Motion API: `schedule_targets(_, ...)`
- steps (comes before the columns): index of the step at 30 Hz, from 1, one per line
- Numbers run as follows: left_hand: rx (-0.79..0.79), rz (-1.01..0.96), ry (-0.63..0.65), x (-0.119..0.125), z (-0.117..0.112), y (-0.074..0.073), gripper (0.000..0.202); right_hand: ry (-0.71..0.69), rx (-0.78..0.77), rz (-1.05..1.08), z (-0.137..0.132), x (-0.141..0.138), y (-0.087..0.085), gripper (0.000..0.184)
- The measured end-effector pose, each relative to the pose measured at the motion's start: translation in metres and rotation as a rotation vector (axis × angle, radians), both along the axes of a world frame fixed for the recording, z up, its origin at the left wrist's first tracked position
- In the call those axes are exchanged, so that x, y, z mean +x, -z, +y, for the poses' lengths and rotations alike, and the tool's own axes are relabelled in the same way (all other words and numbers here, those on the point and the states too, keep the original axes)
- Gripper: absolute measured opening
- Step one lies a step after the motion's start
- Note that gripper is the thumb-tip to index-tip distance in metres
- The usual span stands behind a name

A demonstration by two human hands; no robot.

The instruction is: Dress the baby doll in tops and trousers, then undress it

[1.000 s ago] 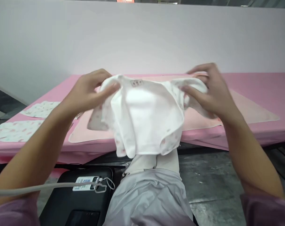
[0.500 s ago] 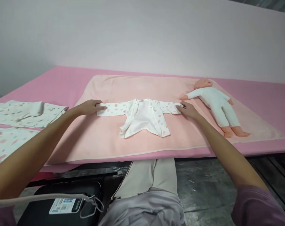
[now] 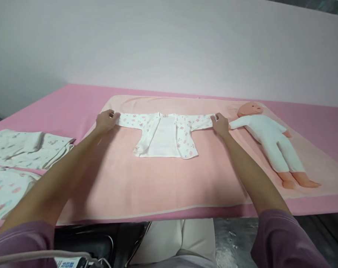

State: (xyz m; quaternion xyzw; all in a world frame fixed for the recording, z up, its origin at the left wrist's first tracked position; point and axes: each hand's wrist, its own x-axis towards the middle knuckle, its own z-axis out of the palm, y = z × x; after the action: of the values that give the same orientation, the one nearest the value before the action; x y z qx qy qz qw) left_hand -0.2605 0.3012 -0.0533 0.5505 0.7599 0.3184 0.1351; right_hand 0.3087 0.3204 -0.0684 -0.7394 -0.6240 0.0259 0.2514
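A small white baby shirt with a pink print lies spread open and flat on a peach blanket, sleeves stretched out to both sides. My left hand pinches the end of the left sleeve. At the other cuff, my right hand is closed on the right sleeve's end. A baby doll in a white suit lies on its back just right of my right hand, almost touching it.
The blanket covers a pink table against a pale wall. Folded printed baby clothes lie at the left edge, with another printed piece nearer me. My legs and a dark bag with a label show below the table.
A second ago I held the shirt bunched up in the air. It has since been laid on the blanket, shifted farther from me, and its sleeves pulled out straight.
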Motion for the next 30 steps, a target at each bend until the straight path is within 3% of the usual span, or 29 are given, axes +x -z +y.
schedule_targets(3, 0.026, 0.107, 0.007, 0.002, 0.007, 0.022, 0.019, 0.002, -0.029, -0.039, 0.002, -0.004, 0.025, 0.033)
schedule_targets(6, 0.062, 0.145, 0.002, -0.004, 0.009, 0.036, 0.02, 0.004, -0.001, -0.104, 0.0, -0.005, 0.037, 0.038)
schedule_targets(11, 0.217, 0.25, -0.06, 0.0, 0.005, 0.033, 0.03, -0.005, 0.161, -0.184, -0.013, -0.018, 0.018, 0.046)
schedule_targets(13, 0.249, 0.263, 0.027, 0.017, 0.004, 0.022, 0.029, -0.092, 0.255, -0.124, -0.027, -0.041, 0.003, 0.041)
schedule_targets(16, 0.158, 0.215, 0.297, 0.059, 0.008, 0.005, 0.033, -0.39, 0.261, 0.105, -0.063, -0.103, -0.018, 0.018)
schedule_targets(18, 0.005, 0.19, 0.451, 0.091, 0.015, -0.003, 0.042, -0.617, 0.133, 0.195, -0.092, -0.155, -0.027, 0.026)
schedule_targets(21, -0.221, 0.202, 0.494, 0.129, 0.028, -0.006, 0.054, -0.823, -0.097, 0.138, -0.128, -0.227, -0.028, 0.048)
schedule_targets(25, -0.285, 0.231, 0.456, 0.146, 0.038, -0.003, 0.05, -0.847, -0.273, 0.089, -0.142, -0.278, -0.011, 0.055)
schedule_targets(30, -0.242, 0.114, 0.49, 0.141, 0.037, -0.001, 0.039, -0.763, -0.25, 0.145, -0.138, -0.274, 0.003, 0.038)
